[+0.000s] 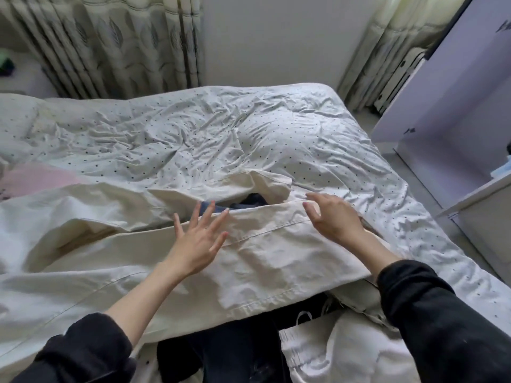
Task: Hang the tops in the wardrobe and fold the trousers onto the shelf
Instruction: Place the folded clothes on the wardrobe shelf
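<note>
Head view: I see left hand, right hand splayed flat on cream trousers, gripping nothing. Risk: dark garment beyond trousers gets caught into fold.

Cream trousers spread flat, creased, leg folded over

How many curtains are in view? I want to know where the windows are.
2: one leaf-patterned curtain hangs behind the bed at upper left, another in the far right corner beside the lilac wardrobe. More may hang outside the frame.
</note>
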Available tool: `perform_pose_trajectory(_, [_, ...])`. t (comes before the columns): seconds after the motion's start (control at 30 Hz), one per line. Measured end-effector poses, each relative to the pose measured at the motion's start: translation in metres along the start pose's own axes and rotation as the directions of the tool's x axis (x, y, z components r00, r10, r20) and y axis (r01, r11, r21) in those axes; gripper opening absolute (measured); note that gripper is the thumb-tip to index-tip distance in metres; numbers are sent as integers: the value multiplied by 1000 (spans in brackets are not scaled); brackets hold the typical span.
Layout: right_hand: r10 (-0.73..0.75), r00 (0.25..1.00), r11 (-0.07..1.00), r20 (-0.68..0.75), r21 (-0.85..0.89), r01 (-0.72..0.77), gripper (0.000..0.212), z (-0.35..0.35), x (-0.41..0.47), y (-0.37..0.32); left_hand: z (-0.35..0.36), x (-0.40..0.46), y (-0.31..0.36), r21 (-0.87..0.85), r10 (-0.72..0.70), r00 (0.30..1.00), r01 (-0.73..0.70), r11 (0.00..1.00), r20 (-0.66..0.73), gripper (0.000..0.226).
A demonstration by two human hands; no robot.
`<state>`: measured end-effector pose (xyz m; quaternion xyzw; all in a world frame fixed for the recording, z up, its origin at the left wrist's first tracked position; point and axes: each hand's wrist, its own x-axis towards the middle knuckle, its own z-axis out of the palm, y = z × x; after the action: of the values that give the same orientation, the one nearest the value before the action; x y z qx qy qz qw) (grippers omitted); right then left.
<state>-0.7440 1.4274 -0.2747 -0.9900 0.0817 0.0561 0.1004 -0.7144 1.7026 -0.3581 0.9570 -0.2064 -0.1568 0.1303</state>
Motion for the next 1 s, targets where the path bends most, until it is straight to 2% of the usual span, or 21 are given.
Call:
perform_pose_trajectory(0.17, [109,984,987,140,101,-123,49,44,113,-17,-26,66,-54,-106,-120,990,111,988,-79,50])
perform_pose_trajectory(0.23, [144,978,985,153,69,-156,59,61,148,-11,-28,95,-71,-118,-122,991,115,986,-57,48])
perform_pose_trajectory(0.33, [194,945,981,263,-53,-186,73,86,185,3,-18,127,-91,-90,-105,994,104,991,-11,47])
perform_pose_trajectory(0.37, [188,938,982,292,-88,-169,64,97,200,6,-11,137,-101,-73,-97,995,97,993,2,47])
perform_pose_trajectory(0.4, [183,937,982,298,-91,-163,42,100,206,10,-7,141,-105,-64,-80,996,81,995,25,48])
perform_pose_trajectory(0.43, [169,945,986,281,-48,-162,18,105,216,12,-1,146,-114,-62,-62,997,65,996,48,54])
perform_pose_trajectory(0.47, [169,951,981,257,51,-188,13,108,222,14,5,149,-122,-80,-48,996,54,995,76,67])
perform_pose_trajectory(0.5, [175,956,956,236,190,-222,17,103,225,17,7,149,-126,-102,-19,996,29,994,92,87])
perform_pose_trajectory(0.53, [192,955,900,225,347,-263,18,98,228,20,7,148,-128,-113,1,993,13,994,120,102])
perform_pose_trajectory(0.57, [199,961,815,193,512,-272,15,92,229,24,6,147,-129,-110,12,992,2,994,129,106])
perform_pose_trajectory(0.6, [222,961,719,163,639,-274,10,85,232,27,3,149,-128,-90,25,993,-15,996,118,99])
perform_pose_trajectory(0.63, [249,959,628,137,730,-268,8,79,234,29,-1,150,-126,-66,35,996,-30,997,80,82])
perform_pose_trajectory(0.7, [341,937,521,80,813,-259,8,72,239,30,-14,154,-118,-83,36,996,-43,996,-83,36])
perform_pose_trajectory(0.77, [424,906,500,18,829,-250,11,67,246,30,-25,157,-108,-160,-3,968,-38,986,-252,8])
perform_pose_trajectory(0.9, [559,815,589,-153,765,-261,31,49,259,36,-42,166,-90,-389,-119,853,-104,915,-508,4])
perform_pose_trajectory(0.93, [573,804,601,-160,748,-280,32,48,262,39,-43,166,-88,-404,-133,830,-118,907,-542,7])
perform_pose_trajectory(1.0, [570,811,615,-134,724,-313,42,52,264,43,-36,171,-89,-276,-60,826,-118,954,-561,18])
